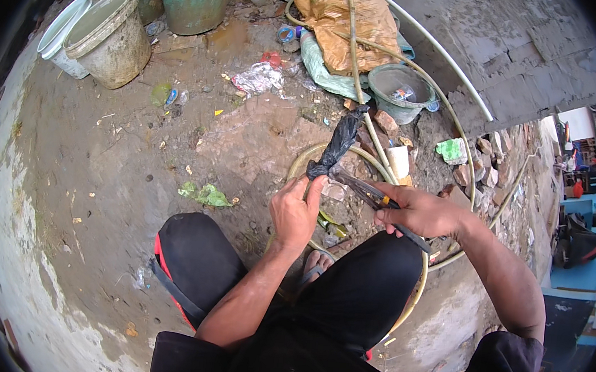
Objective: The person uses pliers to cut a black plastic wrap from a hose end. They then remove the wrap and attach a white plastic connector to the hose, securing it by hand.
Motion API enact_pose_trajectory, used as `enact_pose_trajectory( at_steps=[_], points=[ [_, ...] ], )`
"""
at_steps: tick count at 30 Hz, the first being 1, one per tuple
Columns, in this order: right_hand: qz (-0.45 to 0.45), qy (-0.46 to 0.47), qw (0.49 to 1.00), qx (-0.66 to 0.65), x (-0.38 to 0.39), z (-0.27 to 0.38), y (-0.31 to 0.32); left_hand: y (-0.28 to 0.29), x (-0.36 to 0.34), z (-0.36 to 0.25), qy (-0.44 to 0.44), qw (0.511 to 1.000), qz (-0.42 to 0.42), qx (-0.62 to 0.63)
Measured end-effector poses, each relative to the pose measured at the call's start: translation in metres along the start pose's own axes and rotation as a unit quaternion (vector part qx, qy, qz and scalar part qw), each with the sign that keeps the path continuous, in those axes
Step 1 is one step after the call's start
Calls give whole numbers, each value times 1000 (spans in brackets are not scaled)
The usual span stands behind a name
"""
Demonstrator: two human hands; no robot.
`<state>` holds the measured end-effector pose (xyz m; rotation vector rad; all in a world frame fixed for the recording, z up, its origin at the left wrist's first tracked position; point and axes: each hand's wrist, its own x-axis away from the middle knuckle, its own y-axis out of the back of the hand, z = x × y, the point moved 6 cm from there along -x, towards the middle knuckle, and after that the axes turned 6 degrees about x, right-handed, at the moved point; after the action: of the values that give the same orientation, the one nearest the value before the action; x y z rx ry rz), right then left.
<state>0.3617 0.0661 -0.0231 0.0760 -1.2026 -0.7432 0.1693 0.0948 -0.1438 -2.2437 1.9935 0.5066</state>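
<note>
My left hand (295, 213) is closed, thumb and fingers pinching the lower end of a twisted, knotted piece of black plastic (343, 142) that points up and away from me. Whether anything is wrapped inside the plastic is hidden. My right hand (424, 213) grips the dark handles of long-handled pliers (363, 189). Their jaws meet the plastic's lower end, just right of my left fingertips. Whether the jaws are closed on it is too small to tell. Below both hands, a yellowish hose (304, 160) loops over the ground.
Dirty buckets (115, 46) stand at the far left. Far ahead lie an orange-brown sack (343, 30) and a grey bucket (398, 108). Broken bricks and stones (488, 160) are piled at the right, beside a grey slab (515, 56). Litter and a green leaf (206, 194) dot the damp ground.
</note>
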Motion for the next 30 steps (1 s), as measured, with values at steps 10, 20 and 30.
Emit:
enact_pose_trajectory(
  at_steps=[10, 20, 30],
  points=[
    [-357, 99, 694, 618, -6, 10, 7, -10, -3, 25, 181, 979, 88, 13],
    [-147, 103, 940, 291, 0, 8, 6, -10, 2, 33, 226, 966, 66, 111],
    [-61, 12, 980, 188, 34, 28, 5, -11, 5, 26, 305, 932, 94, 172]
  ],
)
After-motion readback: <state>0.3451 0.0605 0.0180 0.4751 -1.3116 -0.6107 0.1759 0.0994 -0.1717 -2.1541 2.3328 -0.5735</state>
